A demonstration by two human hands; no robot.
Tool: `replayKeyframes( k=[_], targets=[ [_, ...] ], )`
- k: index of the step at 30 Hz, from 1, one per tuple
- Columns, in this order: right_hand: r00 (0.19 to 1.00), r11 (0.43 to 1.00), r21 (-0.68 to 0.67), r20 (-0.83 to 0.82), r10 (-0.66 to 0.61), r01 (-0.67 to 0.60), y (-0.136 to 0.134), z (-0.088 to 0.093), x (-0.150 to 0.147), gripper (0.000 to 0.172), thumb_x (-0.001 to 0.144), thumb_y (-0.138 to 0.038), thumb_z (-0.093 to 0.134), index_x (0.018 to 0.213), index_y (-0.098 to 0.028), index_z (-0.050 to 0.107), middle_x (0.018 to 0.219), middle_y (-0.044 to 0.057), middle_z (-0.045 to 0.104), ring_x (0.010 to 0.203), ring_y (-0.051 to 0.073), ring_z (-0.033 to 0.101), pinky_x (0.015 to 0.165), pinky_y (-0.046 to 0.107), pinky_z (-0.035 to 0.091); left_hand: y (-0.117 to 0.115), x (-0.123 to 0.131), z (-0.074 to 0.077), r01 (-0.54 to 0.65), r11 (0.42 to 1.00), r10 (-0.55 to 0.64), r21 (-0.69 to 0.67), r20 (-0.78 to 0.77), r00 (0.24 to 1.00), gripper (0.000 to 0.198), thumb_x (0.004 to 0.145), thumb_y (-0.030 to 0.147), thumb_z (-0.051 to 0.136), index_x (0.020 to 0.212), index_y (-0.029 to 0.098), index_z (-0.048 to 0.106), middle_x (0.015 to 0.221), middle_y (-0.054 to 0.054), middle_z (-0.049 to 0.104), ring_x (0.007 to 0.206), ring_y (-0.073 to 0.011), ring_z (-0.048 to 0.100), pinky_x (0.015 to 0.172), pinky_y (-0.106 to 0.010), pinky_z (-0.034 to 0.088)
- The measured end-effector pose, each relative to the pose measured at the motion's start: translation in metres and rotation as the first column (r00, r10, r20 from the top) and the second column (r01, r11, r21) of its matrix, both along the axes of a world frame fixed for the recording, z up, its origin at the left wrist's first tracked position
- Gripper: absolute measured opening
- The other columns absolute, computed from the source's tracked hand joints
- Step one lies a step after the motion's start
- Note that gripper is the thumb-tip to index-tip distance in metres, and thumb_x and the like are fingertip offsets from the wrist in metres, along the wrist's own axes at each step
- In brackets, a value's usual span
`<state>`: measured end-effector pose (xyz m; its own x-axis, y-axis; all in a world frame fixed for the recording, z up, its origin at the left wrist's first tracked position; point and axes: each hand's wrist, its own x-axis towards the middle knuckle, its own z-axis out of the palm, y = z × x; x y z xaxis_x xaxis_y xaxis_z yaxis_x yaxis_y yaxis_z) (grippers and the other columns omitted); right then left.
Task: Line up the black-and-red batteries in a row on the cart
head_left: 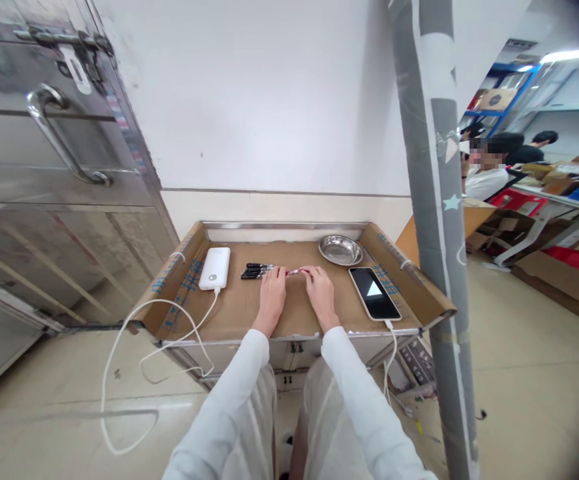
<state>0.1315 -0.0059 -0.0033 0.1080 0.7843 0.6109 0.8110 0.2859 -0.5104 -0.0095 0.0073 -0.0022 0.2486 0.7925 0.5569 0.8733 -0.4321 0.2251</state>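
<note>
The left grip is narrow, fingertips pinching one end of a red pen. The right grip is equally narrow, fingertips at the pen's other end. The pen spans the gap between both grips; I cannot tell whether it touches the cardboard-lined tabletop. Several black pens lie side by side, just left of the left grip. Farther left lies a white power bank. A steel dish sits beyond the right grip; a phone lies to that grip's right. A white wall faces both grips. A metal door stands far left, a grey column right.
</note>
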Motion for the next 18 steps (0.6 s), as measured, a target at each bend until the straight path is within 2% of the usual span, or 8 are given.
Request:
replayKeyframes(
  k=[3,8,11,13,15,17,18],
  targets=[
    [0.999,1.000,0.017,0.048,0.020,-0.021,0.000,-0.001,-0.001,0.029,0.095,-0.029,0.037,0.100,-0.020,0.064,0.097,0.007,0.066,0.090,0.018,0.058,0.085,0.030,0.042,-0.001,0.001,0.001,0.006,1.000,-0.006,0.010,-0.001,1.000,0.023,0.093,0.018,0.035,0.106,0.017,0.055,0.101,-0.009,0.060,0.094,-0.0223,0.055,0.084,-0.035,0.040],
    [0.998,0.999,0.044,0.049,-0.025,0.023,0.000,-0.001,-0.002,0.031,0.095,-0.030,0.035,0.102,-0.019,0.064,0.099,0.008,0.066,0.091,0.020,0.058,0.087,0.032,0.042,-0.004,0.000,0.002,-0.056,0.998,0.055,0.013,0.050,0.997,0.024,0.094,0.020,0.034,0.106,0.018,0.055,0.102,-0.010,0.060,0.096,-0.0237,0.055,0.085,-0.036,0.040],
    [0.996,0.999,0.010,0.075,0.050,-0.051,-0.004,0.003,-0.006,0.033,0.094,-0.027,0.034,0.111,-0.020,0.061,0.106,0.008,0.066,0.097,0.021,0.058,0.092,0.035,0.041,-0.004,-0.002,0.001,-0.009,1.000,0.008,0.011,0.068,0.998,0.024,0.093,0.017,0.035,0.107,0.018,0.054,0.103,-0.009,0.060,0.098,-0.0234,0.055,0.086,-0.036,0.040],
    [0.977,0.981,-0.041,0.089,0.193,-0.190,-0.009,0.008,-0.009,0.040,0.092,-0.023,0.035,0.131,-0.020,0.046,0.121,0.007,0.060,0.108,0.021,0.056,0.096,0.035,0.041,-0.004,-0.004,0.000,0.047,0.999,-0.047,-0.008,0.090,0.995,0.025,0.091,0.013,0.035,0.108,0.017,0.053,0.102,-0.009,0.060,0.097,-0.0222,0.055,0.086,-0.035,0.041],
    [0.941,0.942,-0.095,0.078,0.329,-0.322,-0.014,0.012,-0.013,0.061,0.089,-0.021,0.038,0.146,-0.021,0.016,0.137,0.007,0.049,0.119,0.019,0.050,0.099,0.034,0.040,-0.005,-0.005,0.001,0.056,0.998,-0.052,-0.031,0.132,0.990,0.025,0.091,0.011,0.035,0.108,0.016,0.052,0.103,-0.009,0.060,0.095,-0.0210,0.056,0.084,-0.033,0.042],
    [0.923,0.921,-0.132,0.069,0.378,-0.367,-0.017,0.014,-0.015,0.075,0.087,-0.021,0.039,0.148,-0.020,-0.004,0.144,0.007,0.039,0.125,0.018,0.045,0.102,0.035,0.039,-0.008,-0.007,0.002,-0.016,0.999,0.021,-0.033,0.163,0.986,0.024,0.091,0.012,0.034,0.107,0.016,0.052,0.104,-0.010,0.059,0.094,-0.0211,0.056,0.083,-0.034,0.043],
    [0.927,0.923,-0.144,0.070,0.369,-0.357,-0.018,0.013,-0.015,0.077,0.086,-0.021,0.039,0.147,-0.020,-0.007,0.145,0.008,0.037,0.127,0.018,0.044,0.103,0.035,0.038,-0.009,-0.008,0.003,-0.077,0.997,0.080,-0.027,0.160,0.984,0.024,0.092,0.014,0.034,0.106,0.016,0.053,0.103,-0.011,0.059,0.095,-0.0220,0.055,0.084,-0.035,0.043]
  ],
)
